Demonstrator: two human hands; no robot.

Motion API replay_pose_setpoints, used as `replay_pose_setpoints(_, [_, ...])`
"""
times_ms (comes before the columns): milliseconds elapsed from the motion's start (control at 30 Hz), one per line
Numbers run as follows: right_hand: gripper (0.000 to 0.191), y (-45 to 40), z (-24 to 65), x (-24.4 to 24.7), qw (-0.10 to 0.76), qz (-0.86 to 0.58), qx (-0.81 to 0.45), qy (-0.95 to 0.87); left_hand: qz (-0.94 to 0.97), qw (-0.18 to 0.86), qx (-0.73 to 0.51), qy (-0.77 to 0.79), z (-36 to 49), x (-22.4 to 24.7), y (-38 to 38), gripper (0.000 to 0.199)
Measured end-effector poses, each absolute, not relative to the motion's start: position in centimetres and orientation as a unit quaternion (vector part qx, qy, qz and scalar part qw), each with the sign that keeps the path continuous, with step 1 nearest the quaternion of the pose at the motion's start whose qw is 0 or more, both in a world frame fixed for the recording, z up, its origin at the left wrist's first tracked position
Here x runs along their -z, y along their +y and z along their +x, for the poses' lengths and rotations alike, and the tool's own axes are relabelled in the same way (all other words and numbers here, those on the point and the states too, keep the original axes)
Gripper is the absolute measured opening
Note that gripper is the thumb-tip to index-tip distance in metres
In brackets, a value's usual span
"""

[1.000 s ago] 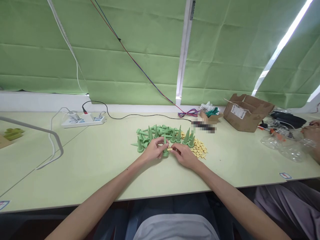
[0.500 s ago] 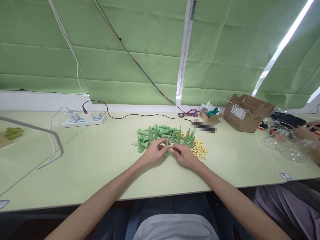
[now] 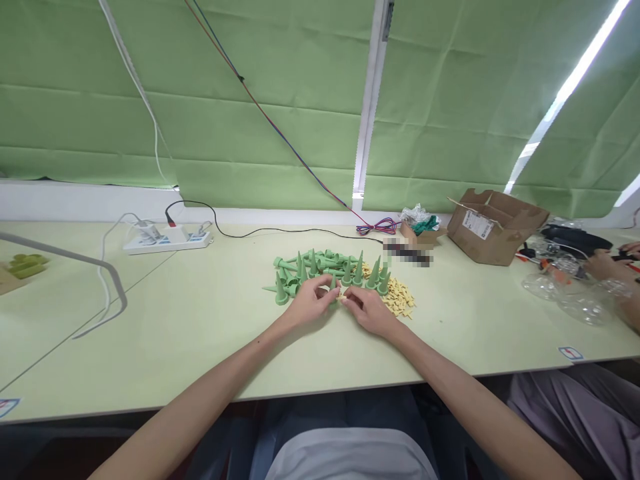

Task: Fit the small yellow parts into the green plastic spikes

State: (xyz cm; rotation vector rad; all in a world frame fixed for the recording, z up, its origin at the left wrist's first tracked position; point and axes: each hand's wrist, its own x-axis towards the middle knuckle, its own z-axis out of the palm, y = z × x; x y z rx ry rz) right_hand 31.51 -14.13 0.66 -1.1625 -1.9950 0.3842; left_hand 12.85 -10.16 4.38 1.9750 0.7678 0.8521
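One held cone point(image 3: 333, 286) shifted right; two hands point(image 3: 309, 304); one pinched yellow piece point(image 3: 341, 299).

The cones point(image 3: 281, 293) are plain green, the small pieces point(image 3: 400, 298) pale yellow, and the desk point(image 3: 175, 360) a light yellowish green. Green also covers the blinds point(image 3: 265, 53). The power strip point(image 3: 167, 247) is white, the thin cable point(image 3: 265, 230) black, and the twisted wires point(image 3: 295, 152) red and blue. The cardboard box point(image 3: 480, 240) is brown with a white label point(image 3: 477, 224); the shirt point(image 3: 350, 460) is light grey, a neighbouring person's trousers point(image 3: 565, 407) greyish purple
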Motion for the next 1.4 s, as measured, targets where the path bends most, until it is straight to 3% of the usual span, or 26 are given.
replay_pose_setpoints(133, [0.020, -14.40, 31.34, -0.97, 0.380, -0.465, -0.134, -0.788, 0.746, 0.489, -0.341, 0.296, 12.69, -4.27, -9.73, 0.028])
replay_pose_setpoints(333, [0.025, -14.25, 31.39, -0.64, 0.354, -0.468, -0.106, -0.803, 0.740, 0.506, -0.338, 0.287, 12.80, -3.98, -9.61, 0.031])
replay_pose_setpoints(1400, [0.026, -14.21, 31.55, -0.60, 0.329, -0.481, -0.109, -0.805, 0.835, 0.310, -0.345, 0.295, 12.90, -4.33, -10.45, 0.021])
